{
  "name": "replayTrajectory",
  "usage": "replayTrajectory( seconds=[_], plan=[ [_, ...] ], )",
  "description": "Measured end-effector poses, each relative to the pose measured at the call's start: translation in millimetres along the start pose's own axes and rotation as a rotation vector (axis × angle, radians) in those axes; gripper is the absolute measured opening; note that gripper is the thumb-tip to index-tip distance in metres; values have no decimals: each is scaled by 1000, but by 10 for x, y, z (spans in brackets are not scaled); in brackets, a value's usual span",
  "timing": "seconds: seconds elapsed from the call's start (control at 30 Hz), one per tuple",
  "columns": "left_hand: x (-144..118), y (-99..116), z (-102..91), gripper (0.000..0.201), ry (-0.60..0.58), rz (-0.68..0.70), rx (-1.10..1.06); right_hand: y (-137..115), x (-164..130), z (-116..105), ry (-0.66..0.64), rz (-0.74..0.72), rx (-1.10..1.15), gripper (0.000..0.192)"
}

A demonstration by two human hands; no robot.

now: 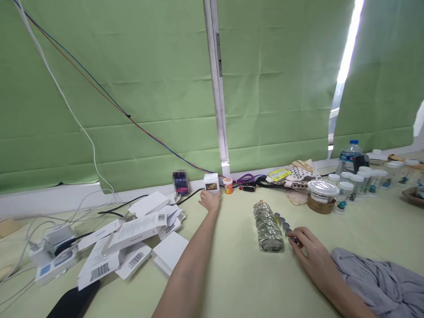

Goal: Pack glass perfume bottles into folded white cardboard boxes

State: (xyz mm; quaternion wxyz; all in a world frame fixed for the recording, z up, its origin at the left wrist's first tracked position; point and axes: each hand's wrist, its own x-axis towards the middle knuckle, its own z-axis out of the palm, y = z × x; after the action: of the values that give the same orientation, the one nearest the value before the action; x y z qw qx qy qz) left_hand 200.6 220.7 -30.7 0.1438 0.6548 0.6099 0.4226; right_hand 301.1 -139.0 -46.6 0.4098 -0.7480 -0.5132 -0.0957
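My left hand [210, 200] is stretched far forward to a small white box [211, 177] with a dark picture on its front. Its fingers are closed about the lower left and front of the box, which stands upright near the wall. My right hand [308, 248] is lower on the right, thumb and fingertips pinched at the near end of a row of small round coins [282, 220], some silvery and some yellowish. The fingers partly hide the nearest coin. Just left of the row lies a clear, ribbed glass bottle [267, 226]. A small orange and white tub [228, 186] stands right of the box.
Flattened white cartons [135, 232] and a power strip with cables [54, 263] cover the left side. A lidded cup [322, 196], several clear jars [344, 194] and a water bottle [347, 157] stand at right. Grey cloth [380, 282] lies by my right forearm.
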Motion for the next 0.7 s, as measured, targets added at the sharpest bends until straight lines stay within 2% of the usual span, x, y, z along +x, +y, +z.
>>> replayTrajectory(
  seconds=[0.13,0.33,0.4,0.6,0.7],
  plan=[
    [-41,-35,-65,65,-20,-2,10,17,-8,28,-10,18,1,19],
    [-59,-56,-238,67,-12,-29,-37,23,-13,59,84,-57,-45,14],
    [-43,-58,-278,60,-19,-28,-70,-24,-13,46,124,-58,-45,15],
    [-110,-68,-383,29,-129,104,-214,-143,-52,-12,271,-77,-41,20],
    [-304,-105,-508,26,-151,139,-271,-227,-149,-32,301,-184,23,19]
  ],
)
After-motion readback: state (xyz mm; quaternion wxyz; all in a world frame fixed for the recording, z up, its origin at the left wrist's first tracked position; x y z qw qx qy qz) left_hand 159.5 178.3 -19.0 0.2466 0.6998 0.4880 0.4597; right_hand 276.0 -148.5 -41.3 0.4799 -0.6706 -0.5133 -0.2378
